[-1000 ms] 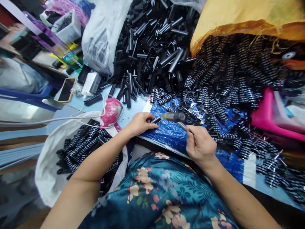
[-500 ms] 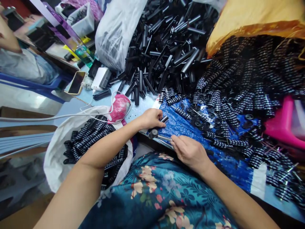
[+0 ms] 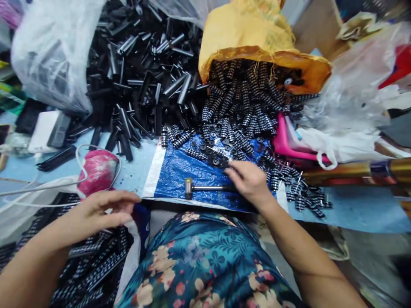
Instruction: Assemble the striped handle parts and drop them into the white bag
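My left hand (image 3: 99, 211) is over the white sack (image 3: 130, 252) of dotted black rollers (image 3: 96, 261), thumb and fingers apart, holding nothing. A small hammer (image 3: 205, 188) lies on the blue plastic sheet (image 3: 173, 171), its head toward the left and its handle reaching toward my right hand (image 3: 248, 179). That hand is at the small black round caps (image 3: 215, 162) near the sheet's middle, fingers bent together; what they pinch, if anything, is too small to make out. Behind it spreads a pile of dotted rollers (image 3: 224, 96).
Smooth black tubes (image 3: 128, 77) are heaped at the back left beside a clear plastic bag (image 3: 54, 55). A yellow sack (image 3: 244, 34) stands behind the rollers. A pink tray (image 3: 282, 141) and a golden pole (image 3: 346, 173) lie right; a white charger (image 3: 48, 130) and cable lie left.
The view has swung right. My left hand has let go of the black tube and moved over the sack. The hammer now lies on the sheet, and my right hand has moved to the caps.
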Motion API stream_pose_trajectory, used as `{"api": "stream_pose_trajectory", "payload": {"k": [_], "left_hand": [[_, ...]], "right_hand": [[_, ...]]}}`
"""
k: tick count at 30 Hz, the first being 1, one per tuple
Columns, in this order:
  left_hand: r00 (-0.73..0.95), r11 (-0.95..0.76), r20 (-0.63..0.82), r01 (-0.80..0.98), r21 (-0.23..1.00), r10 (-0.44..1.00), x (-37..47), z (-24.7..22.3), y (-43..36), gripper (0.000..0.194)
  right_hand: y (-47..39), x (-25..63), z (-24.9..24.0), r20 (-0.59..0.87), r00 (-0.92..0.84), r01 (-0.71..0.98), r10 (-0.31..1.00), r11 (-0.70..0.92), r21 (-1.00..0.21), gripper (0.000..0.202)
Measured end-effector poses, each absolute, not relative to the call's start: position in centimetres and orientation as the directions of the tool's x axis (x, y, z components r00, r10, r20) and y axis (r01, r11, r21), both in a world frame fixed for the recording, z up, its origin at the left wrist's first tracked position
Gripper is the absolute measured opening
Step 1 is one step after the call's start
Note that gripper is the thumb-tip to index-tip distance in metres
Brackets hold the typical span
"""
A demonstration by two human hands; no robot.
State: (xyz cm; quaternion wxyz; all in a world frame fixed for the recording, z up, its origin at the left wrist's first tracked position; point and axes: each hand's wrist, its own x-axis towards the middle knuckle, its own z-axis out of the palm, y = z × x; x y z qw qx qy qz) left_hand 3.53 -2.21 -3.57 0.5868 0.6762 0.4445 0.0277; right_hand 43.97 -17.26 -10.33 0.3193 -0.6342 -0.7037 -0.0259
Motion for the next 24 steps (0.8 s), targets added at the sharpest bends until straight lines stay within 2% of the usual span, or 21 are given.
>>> {"api": "stream_pose_trajectory", "payload": {"k": [2,3,4,6,9,11,14,16,18,20,22,24], "left_hand": [[0.552,0.121,-0.463,0.544,0.83,0.694,6.4,-4.0,-2.8,0.027],[0.549,0.114,-0.451,0.54,0.834,0.703,8.0,-4.2,-3.0,0.028],[0.545,0.105,-0.423,0.519,0.848,0.724,9.6,-4.5,-3.1,0.031],[0.609,0.068,-0.38,0.471,0.879,0.696,12.6,-4.9,-3.3,0.036],[0.722,-0.074,-0.282,0.418,0.905,0.632,16.5,-5.1,-3.8,0.036],[0.707,-0.237,-0.126,0.392,0.889,0.696,18.7,-4.7,-3.9,0.033],[0.654,-0.449,0.12,0.363,0.816,0.747,21.7,-3.7,-3.8,0.031],[0.756,-0.464,0.085,0.305,0.831,0.649,23.0,-3.4,-3.7,0.032],[0.872,-0.276,-0.126,0.282,0.919,0.473,23.3,-3.6,-3.9,0.037],[0.889,0.061,-0.323,0.321,0.945,0.324,22.6,-4.6,-4.5,0.044],[0.852,0.368,-0.432,0.316,0.874,0.295,21.3,-5.8,-5.1,0.05],[0.805,0.556,-0.473,0.223,0.801,0.358,20.1,-6.8,-5.5,0.05]], "right_hand": [[-16.5,46.7,-10.3,0.475,0.209,0.955,0.855,-0.074,-0.287,0.025],[-16.3,48.0,-10.4,0.427,0.265,0.956,0.865,-0.176,-0.236,0.026],[-16.0,49.2,-10.7,0.368,0.296,0.952,0.881,-0.239,-0.193,0.027],[-15.9,50.8,-11.2,0.288,0.297,0.953,0.91,-0.262,-0.154,0.028],[-16.5,51.5,-11.4,0.379,0.214,0.971,0.9,-0.152,-0.186,0.027],[-17.2,50.7,-10.6,0.46,0.109,0.978,0.881,-0.011,-0.21,0.026],[-17.9,47.8,-8.6,0.482,-0.106,0.932,0.87,0.256,-0.257,0.025],[-18.0,45.0,-7.2,0.47,-0.242,0.857,0.849,0.414,-0.307,0.028],[-17.7,42.7,-6.3,0.459,-0.33,0.763,0.825,0.519,-0.385,0.029],[-17.0,41.6,-5.9,0.438,-0.365,0.659,0.822,0.56,-0.502,0.026],[-15.8,42.0,-6.0,0.425,-0.302,0.611,0.853,0.516,-0.6,0.02],[-14.0,43.6,-6.8,0.433,-0.129,0.709,0.892,0.388,-0.589,0.018]]}}
